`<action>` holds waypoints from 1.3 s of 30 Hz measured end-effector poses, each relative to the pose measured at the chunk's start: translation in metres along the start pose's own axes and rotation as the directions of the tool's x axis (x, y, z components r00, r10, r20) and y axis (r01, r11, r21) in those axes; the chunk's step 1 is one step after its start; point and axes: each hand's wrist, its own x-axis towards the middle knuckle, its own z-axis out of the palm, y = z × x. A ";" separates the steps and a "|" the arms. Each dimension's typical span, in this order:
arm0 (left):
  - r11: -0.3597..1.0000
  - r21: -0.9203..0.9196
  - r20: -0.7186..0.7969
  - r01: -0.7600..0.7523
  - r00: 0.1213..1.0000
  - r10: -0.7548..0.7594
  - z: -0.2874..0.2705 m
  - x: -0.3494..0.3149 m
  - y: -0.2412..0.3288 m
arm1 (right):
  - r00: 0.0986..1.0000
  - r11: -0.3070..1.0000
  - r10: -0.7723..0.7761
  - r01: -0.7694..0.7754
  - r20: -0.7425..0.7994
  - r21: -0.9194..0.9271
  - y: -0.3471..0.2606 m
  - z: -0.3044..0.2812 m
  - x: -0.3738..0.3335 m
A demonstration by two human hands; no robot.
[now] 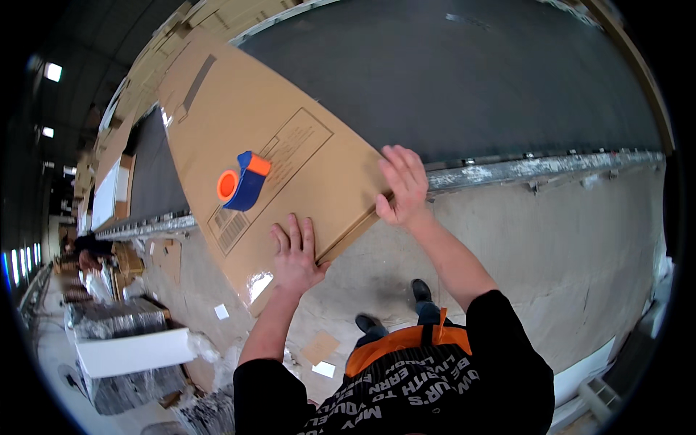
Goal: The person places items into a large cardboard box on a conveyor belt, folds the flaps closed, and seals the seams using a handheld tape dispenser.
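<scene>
A long, flat cardboard box point(217, 123) lies across the dark conveyor belt, its near end jutting out past the metal rail. My left hand point(297, 264) rests flat on top of the box near its front edge, fingers spread. At the box's right corner is my right hand point(404, 187), fingers apart, with the fingertips at the edge. On the box's top sits a blue and orange tape dispenser point(250, 181), which neither hand touches. Clear tape point(259, 285) shines at the near left corner.
The dark conveyor belt point(464, 80) runs behind the box, edged by a worn metal rail point(500, 170). Another open carton with white content point(112, 192) stands farther left on the line. Wrapped packages point(130, 355) and paper scraps point(222, 312) lie on the concrete floor at left.
</scene>
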 end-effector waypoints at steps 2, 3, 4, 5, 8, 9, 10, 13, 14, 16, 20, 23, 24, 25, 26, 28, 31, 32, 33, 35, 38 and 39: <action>0.999 -0.048 -0.029 -0.015 0.999 0.013 0.000 0.003 0.001 | 0.999 1.000 -0.013 0.013 0.045 0.009 0.020 0.016 -0.023; 0.999 -0.038 -0.022 -0.010 1.000 0.010 -0.002 0.003 -0.004 | 0.998 0.999 -0.028 0.026 0.055 0.030 0.027 0.031 -0.028; 0.999 -0.041 -0.020 0.001 1.000 -0.002 0.000 0.003 -0.003 | 0.997 1.000 -0.017 0.017 0.072 0.000 0.028 0.034 -0.022; 0.999 -0.051 -0.010 0.009 1.000 -0.010 0.001 0.000 0.000 | 0.995 0.999 0.000 0.003 0.097 -0.036 0.024 0.030 -0.016; 0.999 -0.054 -0.015 0.006 1.000 -0.007 0.002 0.000 0.003 | 0.973 0.980 0.146 -0.117 0.178 -0.162 -0.017 0.054 0.018; 0.999 -0.048 -0.004 0.019 1.000 -0.019 0.003 0.000 0.003 | 0.955 0.961 0.218 -0.173 0.203 -0.216 -0.043 0.066 0.031; 0.999 -0.044 0.006 0.024 1.000 -0.024 0.005 0.002 0.003 | 0.849 0.915 0.402 -0.358 0.342 -0.188 -0.082 0.083 0.044; 0.979 -0.204 0.012 0.009 1.000 -0.007 0.015 0.002 0.003 | 0.376 0.591 0.755 -0.745 0.537 -0.308 -0.152 0.189 0.061; 0.958 -0.286 0.007 -0.009 1.000 0.012 0.022 0.004 0.000 | 0.282 0.448 0.882 -0.749 0.378 -0.488 -0.164 0.233 0.052; 0.761 -0.639 -0.150 -0.113 0.988 0.020 0.042 0.008 -0.005 | 0.049 0.268 0.923 -0.792 0.381 -0.548 -0.180 0.251 0.077; 0.888 -0.459 0.121 0.021 0.992 0.040 -0.007 0.016 0.010 | -0.088 0.173 0.881 -0.855 0.465 -0.489 -0.162 0.235 0.109; 0.991 -0.132 0.101 0.037 0.995 -0.024 -0.002 0.015 0.014 | 0.199 0.211 0.635 -0.974 0.746 0.080 -0.080 0.180 0.092; 0.990 -0.126 0.030 0.058 0.998 -0.055 0.005 0.010 0.012 | 0.221 0.233 0.597 -0.968 0.771 0.098 -0.064 0.150 0.099; 0.989 -0.122 0.031 0.078 0.997 -0.075 0.007 0.006 0.009 | 0.353 0.438 0.576 -0.895 0.738 0.086 -0.069 0.111 0.116; 0.989 -0.122 0.030 0.080 0.997 -0.077 0.007 0.006 0.009 | 0.311 0.678 0.608 -0.682 0.730 -0.274 -0.072 0.070 0.143; 0.992 -0.103 0.073 0.078 0.995 -0.071 0.000 0.006 0.010 | 0.372 0.818 0.568 -0.349 0.734 -0.456 -0.080 0.028 0.164; 0.993 -0.083 0.079 0.082 0.994 -0.075 -0.004 0.008 0.009 | 0.297 0.823 0.558 -0.079 0.775 -0.563 -0.073 0.025 0.156; 0.994 -0.086 0.072 0.074 0.995 -0.068 -0.003 0.011 0.010 | 0.245 0.807 0.575 -0.012 0.781 -0.591 -0.070 0.026 0.151; 0.994 -0.089 0.064 0.067 0.996 -0.061 -0.001 0.013 0.010 | 0.099 0.796 0.591 0.091 0.801 -0.599 -0.070 0.022 0.143; 0.992 -0.100 0.071 0.077 0.995 -0.070 -0.002 0.012 0.006 | 0.098 0.844 0.521 0.091 0.848 -0.529 -0.066 0.007 0.128; 0.988 -0.121 0.088 0.092 0.993 -0.081 -0.005 0.009 0.004 | 0.082 0.847 0.508 0.135 0.857 -0.515 -0.071 -0.048 0.092; 0.989 -0.107 0.088 0.101 0.992 -0.092 -0.004 0.008 0.004 | 0.058 0.840 0.521 0.143 0.851 -0.524 -0.072 -0.062 0.078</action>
